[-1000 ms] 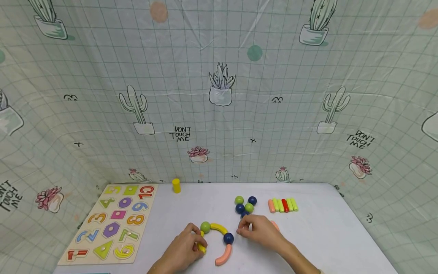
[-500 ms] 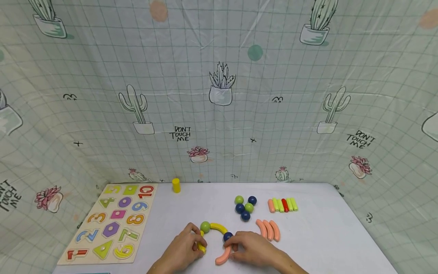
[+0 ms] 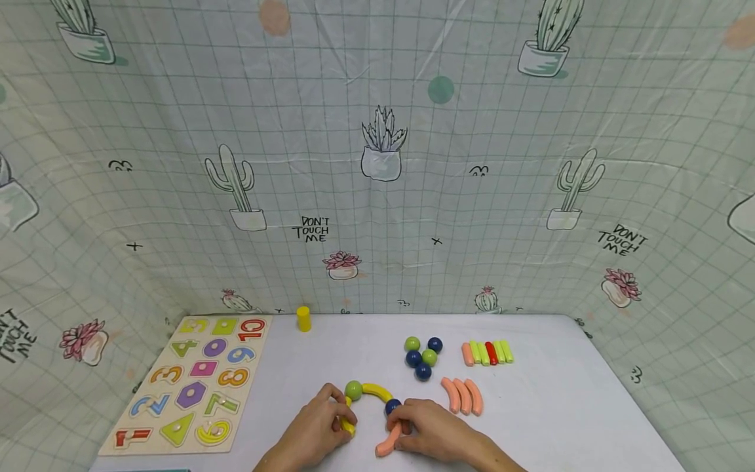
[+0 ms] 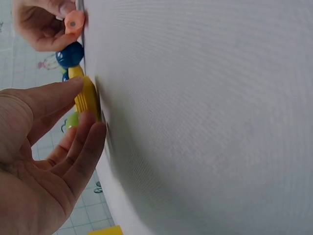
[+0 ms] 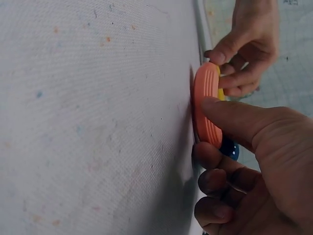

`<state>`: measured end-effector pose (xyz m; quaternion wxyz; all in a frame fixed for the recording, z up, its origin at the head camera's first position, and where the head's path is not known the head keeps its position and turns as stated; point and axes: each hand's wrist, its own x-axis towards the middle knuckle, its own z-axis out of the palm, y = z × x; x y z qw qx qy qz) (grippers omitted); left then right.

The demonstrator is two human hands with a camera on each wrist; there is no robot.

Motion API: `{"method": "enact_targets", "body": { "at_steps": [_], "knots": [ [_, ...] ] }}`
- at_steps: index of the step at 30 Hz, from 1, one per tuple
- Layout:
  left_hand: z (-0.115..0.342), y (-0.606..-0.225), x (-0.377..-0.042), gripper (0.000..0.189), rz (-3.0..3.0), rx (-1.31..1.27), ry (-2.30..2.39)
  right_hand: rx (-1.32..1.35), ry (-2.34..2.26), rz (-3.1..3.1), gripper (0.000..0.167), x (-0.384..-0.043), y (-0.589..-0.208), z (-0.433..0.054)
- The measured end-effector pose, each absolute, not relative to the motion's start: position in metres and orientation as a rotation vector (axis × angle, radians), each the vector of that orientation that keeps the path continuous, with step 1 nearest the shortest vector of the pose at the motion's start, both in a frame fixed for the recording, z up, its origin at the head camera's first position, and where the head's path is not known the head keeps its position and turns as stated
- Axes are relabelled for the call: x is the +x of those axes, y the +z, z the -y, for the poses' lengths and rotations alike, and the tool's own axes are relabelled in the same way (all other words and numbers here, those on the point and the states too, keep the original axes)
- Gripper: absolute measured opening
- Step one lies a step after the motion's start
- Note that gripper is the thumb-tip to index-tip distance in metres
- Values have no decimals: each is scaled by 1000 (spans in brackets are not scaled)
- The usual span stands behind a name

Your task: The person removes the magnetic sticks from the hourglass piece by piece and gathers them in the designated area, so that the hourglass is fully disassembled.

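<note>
A part ring of toy pieces lies on the table: a green ball (image 3: 354, 390), a yellow curved stick (image 3: 376, 392), a dark blue ball (image 3: 392, 406), with a second yellow curved stick (image 4: 88, 100) on the left and a pink curved stick (image 5: 206, 117) on the right. My left hand (image 3: 315, 425) holds the left yellow stick between thumb and fingers, below the green ball. With thumb and fingers my right hand (image 3: 433, 429) pinches the pink stick, whose upper end is right at the blue ball. Fingers partly cover both sticks and the blue ball in the head view.
Several green and blue balls (image 3: 423, 372) sit grouped behind my right hand. To its right lie 3 pink curved sticks (image 3: 464, 396), and farther back a row of short straight sticks (image 3: 492, 354). A number puzzle board (image 3: 227, 406) is at left; a yellow cylinder (image 3: 303, 319) stands behind.
My right hand has moved from beside the ball group down-left onto the pink stick and taken hold of it. The stick's near end has swung slightly right. My left hand has stayed put.
</note>
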<state>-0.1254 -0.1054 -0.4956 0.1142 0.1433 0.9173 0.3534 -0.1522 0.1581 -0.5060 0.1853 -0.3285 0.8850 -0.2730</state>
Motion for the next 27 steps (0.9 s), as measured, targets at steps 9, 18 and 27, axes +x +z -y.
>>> {"method": "enact_targets", "body": {
  "at_steps": [9,18,27],
  "knots": [
    [105,-495,-125,17,-2696,412,1031,-905,-698,-2531,18,-150,-505,-159],
    [103,-494,-126,18,-2705,401,1026,-933,-646,-2564,15,-146,-501,-161],
    [104,-495,-125,16,-2714,440,1005,-870,-875,-2508,12,-138,-498,-175]
  ]
}}
